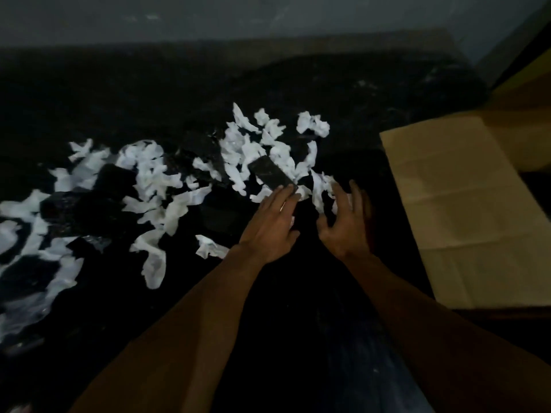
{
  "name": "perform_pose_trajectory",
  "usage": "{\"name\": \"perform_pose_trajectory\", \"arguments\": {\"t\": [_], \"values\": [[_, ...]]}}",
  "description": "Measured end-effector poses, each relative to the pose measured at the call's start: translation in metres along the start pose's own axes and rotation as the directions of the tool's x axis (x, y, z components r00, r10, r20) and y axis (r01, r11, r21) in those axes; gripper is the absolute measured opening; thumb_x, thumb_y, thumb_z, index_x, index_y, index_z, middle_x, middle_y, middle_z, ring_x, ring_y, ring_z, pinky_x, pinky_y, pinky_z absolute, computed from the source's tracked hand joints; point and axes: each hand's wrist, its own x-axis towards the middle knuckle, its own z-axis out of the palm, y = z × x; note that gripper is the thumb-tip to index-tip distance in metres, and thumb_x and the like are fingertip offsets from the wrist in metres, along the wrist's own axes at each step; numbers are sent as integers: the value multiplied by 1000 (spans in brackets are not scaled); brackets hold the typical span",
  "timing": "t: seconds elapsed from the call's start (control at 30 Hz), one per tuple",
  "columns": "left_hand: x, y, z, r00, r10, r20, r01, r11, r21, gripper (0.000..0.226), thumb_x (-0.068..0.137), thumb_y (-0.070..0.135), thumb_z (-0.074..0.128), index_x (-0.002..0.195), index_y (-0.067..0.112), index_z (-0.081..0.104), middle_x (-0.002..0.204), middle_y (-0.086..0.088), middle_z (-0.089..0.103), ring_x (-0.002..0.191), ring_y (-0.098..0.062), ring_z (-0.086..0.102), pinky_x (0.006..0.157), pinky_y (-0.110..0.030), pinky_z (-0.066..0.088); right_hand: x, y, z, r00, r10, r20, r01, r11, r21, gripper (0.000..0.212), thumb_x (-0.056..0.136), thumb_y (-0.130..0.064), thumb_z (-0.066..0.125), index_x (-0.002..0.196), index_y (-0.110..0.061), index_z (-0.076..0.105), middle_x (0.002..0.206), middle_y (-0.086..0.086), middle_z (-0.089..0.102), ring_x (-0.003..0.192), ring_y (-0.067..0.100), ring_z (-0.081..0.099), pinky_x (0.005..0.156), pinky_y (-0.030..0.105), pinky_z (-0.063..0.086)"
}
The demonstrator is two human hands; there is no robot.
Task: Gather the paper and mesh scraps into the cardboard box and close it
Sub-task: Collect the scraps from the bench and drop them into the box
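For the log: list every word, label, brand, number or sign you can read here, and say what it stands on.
None can be read.
Cardboard box: the open flap is plain brown, with creases only and no print.
White paper scraps: blank as far as the dim light shows.
Dark mesh piece by the left hand: shiny flecks, no lettering.
Right hand: bears no writing.

Box (465,210) cut off by the right edge, inside hidden, dark mesh scraps (272,174) hard to tell from black floor (149,93), left paper scraps (18,234) blurred
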Motion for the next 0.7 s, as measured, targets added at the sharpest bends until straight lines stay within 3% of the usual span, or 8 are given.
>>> {"name": "perform_pose_trajectory", "arguments": {"t": [0.07, 0.13, 0.23, 0.27, 0.33, 0.43, 0.57, 0.7], "values": [[11, -10, 13, 992, 57, 116, -71, 990, 120, 94, 83, 47, 64, 151, 10, 11, 161, -6, 0, 148, -23, -4, 120, -43, 7, 2, 12, 7, 997, 23, 72, -19, 998, -55, 77, 75, -45, 53, 147, -31, 29, 158, 14, 17, 143, 39, 17, 113, 58, 20], [17, -18, 24, 982, 54, 183, -91, 976, 199, 96, 85, 58, 56, 152, 12, 6, 161, -4, -5, 147, -22, -9, 120, -43, 5, 6, 20, 14, 991, 40, 129, -23, 991, -131, 81, 81, -54, 49, 150, -40, 12, 161, 9, 2, 146, 37, 4, 115, 57, 10], [21, -23, 39, 984, 84, 155, -114, 973, 200, 78, 89, 51, 55, 146, 3, 31, 155, -15, 24, 145, -29, 14, 118, -44, 19, 12, 29, 26, 978, 102, 179, -64, 976, -208, 77, 88, -62, 41, 150, -41, 0, 162, 5, 2, 147, 36, -3, 116, 54, 2], [20, -25, 45, 984, 130, 119, -153, 967, 205, 70, 89, 46, 58, 139, 0, 42, 147, -19, 38, 140, -32, 28, 115, -45, 27, 13, 30, 30, 974, 120, 190, -78, 973, -215, 75, 90, -62, 39, 151, -38, 3, 161, 5, 10, 147, 36, -1, 116, 54, 3], [16, -28, 57, 984, 177, 13, -176, 970, 169, 59, 87, 38, 63, 130, -1, 53, 130, -20, 54, 125, -34, 48, 105, -44, 41, 12, 33, 37, 984, 92, 152, -58, 974, -217, 66, 91, -58, 40, 148, -27, 28, 152, 10, 32, 144, 40, 14, 116, 55, 14], [11, -27, 62, 982, 155, -103, -146, 985, 96, 55, 86, 35, 65, 131, 7, 52, 117, -13, 60, 108, -30, 57, 87, -41, 50, 9, 33, 43, 999, -37, 14, 39, 972, -234, 49, 88, -51, 47, 112, -10, 58, 117, 19, 55, 116, 41, 48, 99, 53, 39], [8, -22, 56, 979, 119, -167, -116, 993, 31, 66, 78, 29, 76, 133, 11, 46, 109, -13, 58, 89, -29, 63, 75, -37, 52, 1, 32, 48, 990, -101, -96, 81, 978, -191, 29, 84, -36, 50, 84, -7, 52, 91, 21, 53, 86, 37, 53, 75, 42, 44], [0, -16, 54, 973, -91, -213, 38, 970, -240, 71, 77, 21, 79, 136, 5, 44, 124, -18, 47, 107, -26, 57, 91, -24, 43, -4, 31, 46, 999, -16, -52, 14, 999, -29, 20, 81, -18, 60, 96, -5, 55, 103, 21, 52, 83, 35, 56, 68, 37, 48]]}}
